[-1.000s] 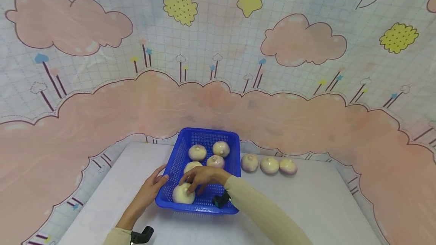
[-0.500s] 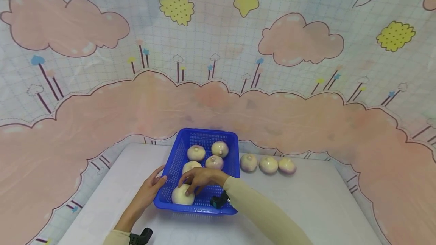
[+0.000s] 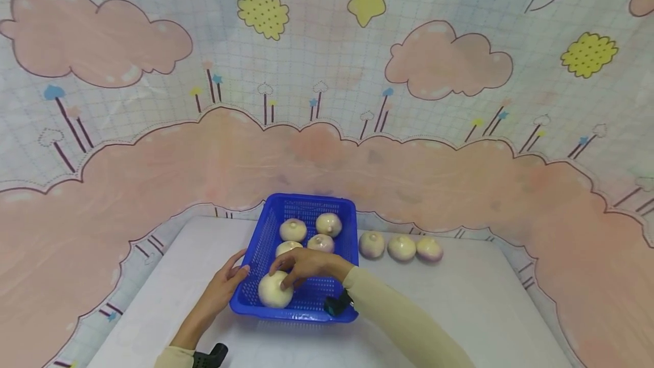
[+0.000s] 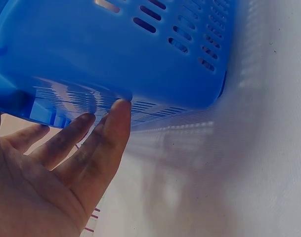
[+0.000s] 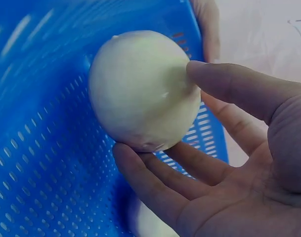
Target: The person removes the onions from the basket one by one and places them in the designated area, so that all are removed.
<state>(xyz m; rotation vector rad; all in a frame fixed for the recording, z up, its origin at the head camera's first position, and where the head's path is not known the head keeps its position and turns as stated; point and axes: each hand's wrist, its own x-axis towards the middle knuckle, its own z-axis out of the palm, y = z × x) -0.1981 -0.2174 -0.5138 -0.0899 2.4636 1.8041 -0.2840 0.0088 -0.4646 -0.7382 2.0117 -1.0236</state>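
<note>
Held bulb: the large pale bulb (image 3: pixel 276 291) is in the near left corner of the blue basket (image 3: pixel 293 316); whether it touches the basket floor I cannot tell.
Right hand: the right hand (image 3: pixel 305 263) reaches in from the right, thumb on one side of the bulb and fingertips on the other, gripping it, partly spread to its width.
Left hand: the left hand (image 3: pixel 222 285) is open-fingered, touching the basket's left side near the rim, with fingers extended along the outer wall.
Other bulbs inside: four bulbs (image 3: pixel 293 230) sit in the far half, the nearest partly covered by the right hand.
Row outside: three bulbs (image 3: pixel 401 248) lie on the white bench (image 3: pixel 485 300), right of the basket.
Backdrop: a printed cloth (image 3: pixel 317 169) with pink clouds rises behind.
</note>
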